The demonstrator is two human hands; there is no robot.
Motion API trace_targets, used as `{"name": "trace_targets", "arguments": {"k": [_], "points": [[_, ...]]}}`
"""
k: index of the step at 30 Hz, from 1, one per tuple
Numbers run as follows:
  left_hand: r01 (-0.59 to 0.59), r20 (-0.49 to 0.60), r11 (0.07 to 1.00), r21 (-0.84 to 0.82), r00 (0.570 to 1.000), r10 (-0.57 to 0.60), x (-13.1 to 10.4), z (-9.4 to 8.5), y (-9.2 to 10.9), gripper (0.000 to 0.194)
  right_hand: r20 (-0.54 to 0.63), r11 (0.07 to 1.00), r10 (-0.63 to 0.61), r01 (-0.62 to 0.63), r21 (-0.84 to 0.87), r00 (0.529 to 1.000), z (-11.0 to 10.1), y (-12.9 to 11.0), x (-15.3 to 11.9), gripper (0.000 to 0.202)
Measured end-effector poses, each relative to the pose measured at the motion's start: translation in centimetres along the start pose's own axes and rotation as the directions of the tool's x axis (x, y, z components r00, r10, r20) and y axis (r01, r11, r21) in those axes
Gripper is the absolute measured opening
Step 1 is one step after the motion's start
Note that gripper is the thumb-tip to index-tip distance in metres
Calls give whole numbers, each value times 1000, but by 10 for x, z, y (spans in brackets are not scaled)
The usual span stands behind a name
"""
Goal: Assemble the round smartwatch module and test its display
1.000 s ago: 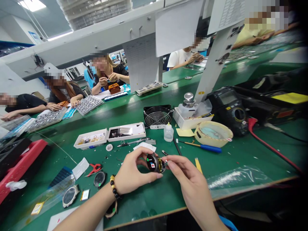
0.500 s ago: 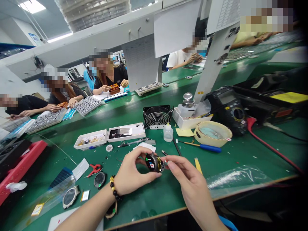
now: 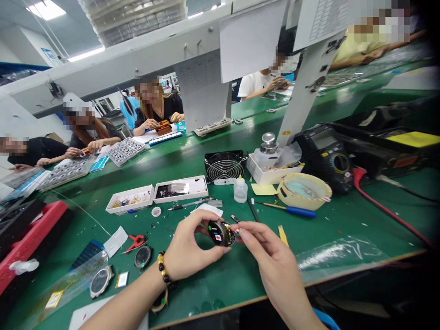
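My left hand (image 3: 192,250) grips an opened smartwatch (image 3: 216,233) by its rim, between thumb and fingers. Its round black screen is lit, showing a green dot and a small white-and-red icon. Gold-coloured inner parts show in the gap between screen and casing. At that open side, the thumb and forefinger of my right hand (image 3: 271,252) are pinched together on something tiny that I cannot make out. Below my left wrist lies another watch (image 3: 160,302), partly hidden by the arm. A round watch screen part (image 3: 142,256) and a silver watch case (image 3: 101,281) lie to the left.
Red-handled clippers (image 3: 136,242), a small battery (image 3: 122,279) and a red bin (image 3: 41,238) are on the left. Further back stand white parts boxes (image 3: 180,189), a fan (image 3: 225,166) and a dropper bottle (image 3: 240,189). A blue-handled screwdriver (image 3: 299,211) and a multimeter (image 3: 326,156) lie rightward.
My hands and the smartwatch stay almost in place. Across the bench, a co-worker on the left has shifted their hands slightly.
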State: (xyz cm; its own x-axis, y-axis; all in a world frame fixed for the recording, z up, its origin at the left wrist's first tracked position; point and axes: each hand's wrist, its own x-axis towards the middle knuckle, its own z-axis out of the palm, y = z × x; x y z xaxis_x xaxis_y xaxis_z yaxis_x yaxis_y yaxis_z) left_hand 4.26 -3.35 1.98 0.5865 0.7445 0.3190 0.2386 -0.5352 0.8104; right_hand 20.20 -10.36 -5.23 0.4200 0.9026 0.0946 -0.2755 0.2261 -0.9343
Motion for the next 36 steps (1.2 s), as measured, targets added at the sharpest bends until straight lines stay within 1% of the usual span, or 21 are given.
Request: {"name": "trace_targets", "arguments": {"k": [5, 10, 17, 20, 30, 36], "points": [[-26, -12, 999, 29, 1000, 27, -1, -1, 2, 43, -15, 997, 17, -16, 72, 1000, 1, 1, 1, 23], [-119, -45, 988, 101, 991, 124, -3, 0, 1, 43, -26, 993, 25, -21, 116, 999, 2, 1, 2, 22], [-282, -59, 931, 230, 951, 303, -5, 1, -3, 41, -44, 996, 3, 1, 92, 999, 4, -2, 2, 23], [-323, -57, 908, 267, 935, 349, -4, 1, -4, 41, -53, 997, 0, 5, 81, 999, 4, -3, 2, 25], [-342, -56, 893, 294, 926, 373, -4, 1, -3, 40, -42, 997, 1, 2, 81, 999, 4, -3, 2, 22], [-334, -48, 894, 298, 930, 363, -5, 1, -4, 39, -48, 996, 1, 3, 87, 999, 4, -5, 0, 24]]}}
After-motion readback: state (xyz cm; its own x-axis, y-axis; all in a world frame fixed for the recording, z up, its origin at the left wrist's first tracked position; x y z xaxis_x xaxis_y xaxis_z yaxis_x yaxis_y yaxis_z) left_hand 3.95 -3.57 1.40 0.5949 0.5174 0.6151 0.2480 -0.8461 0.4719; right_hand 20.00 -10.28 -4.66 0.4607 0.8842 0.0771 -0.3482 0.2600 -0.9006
